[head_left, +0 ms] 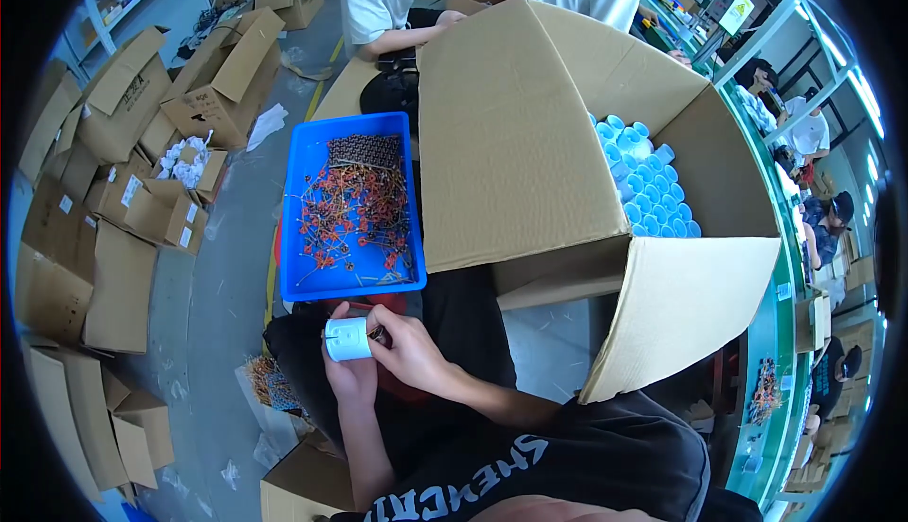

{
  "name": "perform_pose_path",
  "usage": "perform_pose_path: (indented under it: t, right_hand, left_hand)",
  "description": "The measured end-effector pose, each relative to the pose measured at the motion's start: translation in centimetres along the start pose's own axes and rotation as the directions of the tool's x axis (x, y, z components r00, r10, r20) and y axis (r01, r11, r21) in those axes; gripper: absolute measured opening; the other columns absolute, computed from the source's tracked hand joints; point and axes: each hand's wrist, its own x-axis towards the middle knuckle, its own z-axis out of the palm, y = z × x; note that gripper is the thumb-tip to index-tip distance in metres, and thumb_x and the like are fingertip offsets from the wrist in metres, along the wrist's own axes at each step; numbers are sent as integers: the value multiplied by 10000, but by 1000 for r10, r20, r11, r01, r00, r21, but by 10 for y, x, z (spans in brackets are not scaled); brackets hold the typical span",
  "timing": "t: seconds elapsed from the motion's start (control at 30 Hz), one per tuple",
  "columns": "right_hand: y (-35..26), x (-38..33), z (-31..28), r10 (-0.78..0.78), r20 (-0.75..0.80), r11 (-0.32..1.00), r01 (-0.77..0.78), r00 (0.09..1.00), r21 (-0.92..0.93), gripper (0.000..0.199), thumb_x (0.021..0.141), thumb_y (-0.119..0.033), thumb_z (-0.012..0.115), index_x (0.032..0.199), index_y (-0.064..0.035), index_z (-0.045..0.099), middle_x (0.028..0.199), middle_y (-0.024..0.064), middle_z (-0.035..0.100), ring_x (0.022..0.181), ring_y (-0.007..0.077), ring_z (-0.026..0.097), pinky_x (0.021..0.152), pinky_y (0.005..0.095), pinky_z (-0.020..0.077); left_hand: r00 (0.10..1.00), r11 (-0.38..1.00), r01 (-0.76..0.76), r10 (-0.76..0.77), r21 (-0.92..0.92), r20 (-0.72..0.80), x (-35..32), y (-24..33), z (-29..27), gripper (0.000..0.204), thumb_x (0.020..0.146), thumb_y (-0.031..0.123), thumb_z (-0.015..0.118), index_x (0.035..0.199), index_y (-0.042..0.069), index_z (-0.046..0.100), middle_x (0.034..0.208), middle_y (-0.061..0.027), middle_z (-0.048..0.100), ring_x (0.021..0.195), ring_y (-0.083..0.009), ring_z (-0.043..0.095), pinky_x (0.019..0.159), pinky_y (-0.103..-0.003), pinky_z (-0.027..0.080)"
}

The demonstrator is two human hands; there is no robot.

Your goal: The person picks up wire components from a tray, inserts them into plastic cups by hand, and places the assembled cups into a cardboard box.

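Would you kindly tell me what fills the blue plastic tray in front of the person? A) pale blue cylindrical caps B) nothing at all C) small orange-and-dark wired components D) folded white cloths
C: the blue plastic tray holds a tangle of small orange-and-dark wired components, while the pale blue cylindrical pieces sit in the large open cardboard box beside it.

A small pale-blue plastic cylinder (pixel 347 339) is being held low in the view, at about seven o'clock from the picture's centre; it is lying on its side, its white round end facing left; a thin wired component (pixel 378 334) is being pressed against its right end, at three o'clock of the cylinder, its detail being too small to tell.
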Motion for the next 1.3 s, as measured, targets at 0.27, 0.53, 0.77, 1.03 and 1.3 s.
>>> perform_pose_path:
  t: [0.27,0.53,0.77,1.03,1.3]
  right_hand:
    - [-4,-2,1,70,-91,992,-60,993,109,220,805,7,655,985,18,528,755,78,599,621,127,591,562,252,468]
    - [-10,-5,12,-24,-112,1000,23,993,-14,319,752,-15,730,988,2,516,768,73,610,583,98,565,524,242,456]
    - [-13,16,-5,15,-71,1000,-16,997,-10,361,697,-24,788,961,-19,542,824,61,668,541,28,490,478,197,393]
    - [-12,9,0,145,47,979,-150,988,139,329,733,20,752,995,-2,554,926,96,706,507,-10,400,468,169,354]
    - [-36,7,-3,34,114,999,-30,993,-42,358,701,9,763,1005,-6,573,920,77,708,468,17,374,448,180,355]
  left_hand:
    - [972,947,-143,189,289,-137,7,4,6,425,1016,294,331,1279,-2,485,1170,-109,567,1099,-226,546,973,-373,423]
    - [972,999,-19,26,33,-232,-2,2,-18,411,1007,277,367,1292,-2,466,1201,-122,567,1092,-224,566,955,-372,452]
    - [978,1000,-25,23,-9,-207,14,7,5,372,1012,260,360,1212,-19,502,1141,-129,595,1059,-214,587,916,-368,480]
    - [978,999,19,-12,33,-209,3,15,-6,434,1030,338,298,1152,-10,526,1050,-104,624,963,-179,622,829,-335,513]
    - [990,995,94,-96,-31,-100,-1,27,-9,457,1029,351,275,1164,5,540,1009,-89,636,957,-181,613,838,-327,490]
